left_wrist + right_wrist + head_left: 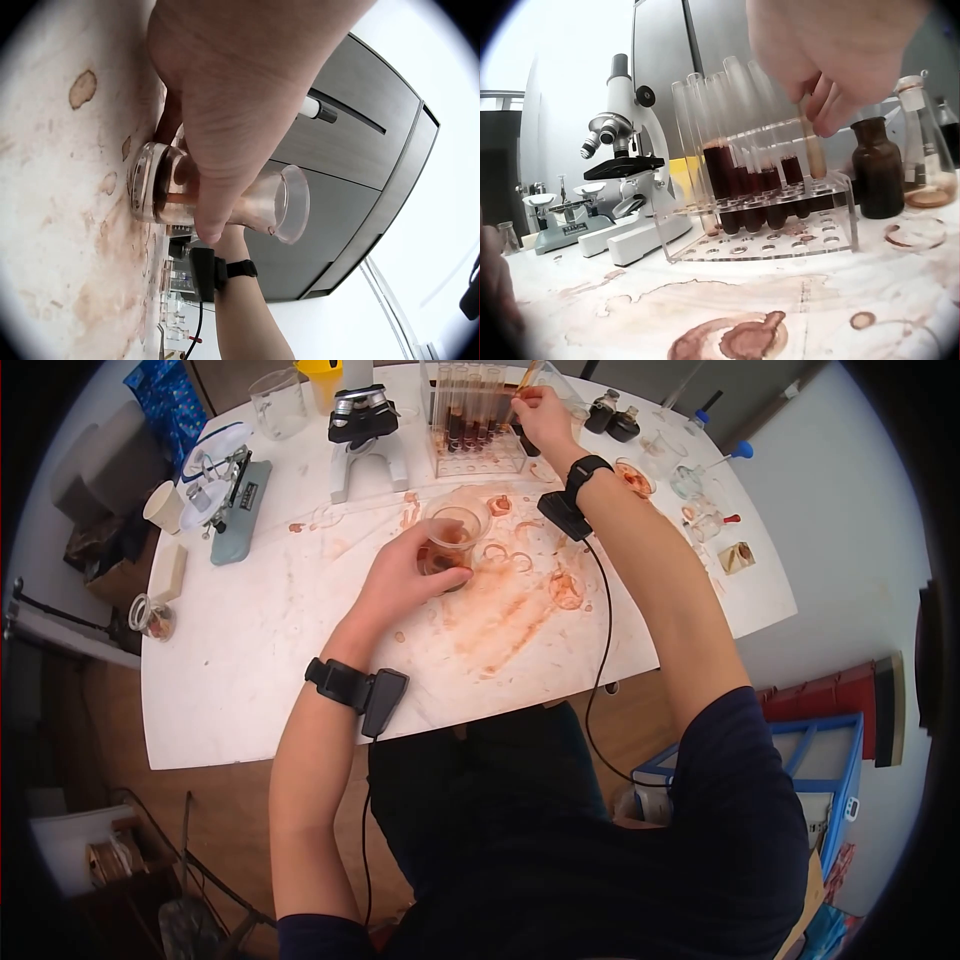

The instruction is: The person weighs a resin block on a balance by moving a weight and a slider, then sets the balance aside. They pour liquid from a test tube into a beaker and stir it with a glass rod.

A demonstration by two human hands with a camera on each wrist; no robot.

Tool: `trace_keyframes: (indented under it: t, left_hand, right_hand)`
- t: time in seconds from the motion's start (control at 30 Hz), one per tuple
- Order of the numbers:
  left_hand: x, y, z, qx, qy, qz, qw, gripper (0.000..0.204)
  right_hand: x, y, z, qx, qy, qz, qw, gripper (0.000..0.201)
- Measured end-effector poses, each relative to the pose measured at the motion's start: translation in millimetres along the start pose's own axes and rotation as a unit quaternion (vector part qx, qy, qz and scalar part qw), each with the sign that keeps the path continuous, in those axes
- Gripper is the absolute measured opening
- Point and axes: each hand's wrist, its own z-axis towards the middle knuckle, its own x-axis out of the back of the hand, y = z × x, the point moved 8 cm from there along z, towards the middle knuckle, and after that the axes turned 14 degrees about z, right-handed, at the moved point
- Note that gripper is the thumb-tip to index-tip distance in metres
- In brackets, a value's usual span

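My left hand (405, 575) grips a clear glass flask (289, 206) with a flared rim, thumb on one side and fingers on the other. A little dark brown liquid shows near its base, which is at the tabletop. Farther back, my right hand (546, 418) pinches a slim amber-tinted tube (815, 154) between thumb and fingers. That tube's lower end meets the top shelf of a clear rack (480, 463). Several test tubes (718, 169) lean in this rack, some with dark red-brown liquid.
A microscope (365, 420) and a balance scale (235, 525) stand left of the rack. A brown bottle (877, 169) and a stoppered conical flask (926, 154) are to its right. Reddish-brown stains (510, 610) mark the white table. A cable (606, 630) hangs from my right wrist.
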Motion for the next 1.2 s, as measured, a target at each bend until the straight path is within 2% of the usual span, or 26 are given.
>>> trace_keyframes:
  t: [0.1,0.2,0.3,0.4,0.6,0.73,1.0,1.2]
  left_hand:
    - [0,-1,0,-0.003,0.003,0.004,1.0,0.054]
    - [0,0,0,-0.001,0.004,-0.001,1.0,0.054]
    - [1,0,0,-0.002,0.005,0.005,1.0,0.054]
    - [0,0,0,-0.005,0.007,0.001,1.0,0.054]
    - [0,-2,0,0.001,0.006,-0.009,1.0,0.054]
    - [1,0,0,-0.003,0.006,-0.012,1.0,0.053]
    - [0,0,0,0.001,0.006,-0.008,1.0,0.054]
    - [0,-1,0,0.001,0.006,-0.013,1.0,0.054]
  right_hand:
    - [-5,9,7,0.01,-0.008,0.007,1.0,0.036]
    - [-5,0,11,0.033,-0.028,-0.056,0.998,0.037]
    - [-3,-21,10,0.101,-0.026,-0.123,0.987,0.037]
    - [-6,-28,11,0.065,-0.036,-0.095,0.993,0.022]
    - [-10,-47,9,0.072,-0.079,-0.104,0.989,0.025]
    - [-9,-49,8,0.042,-0.08,-0.124,0.988,0.024]
    - [-12,-38,10,0.074,-0.086,-0.125,0.986,0.024]
    - [-13,-35,11,0.061,-0.094,-0.144,0.983,0.024]
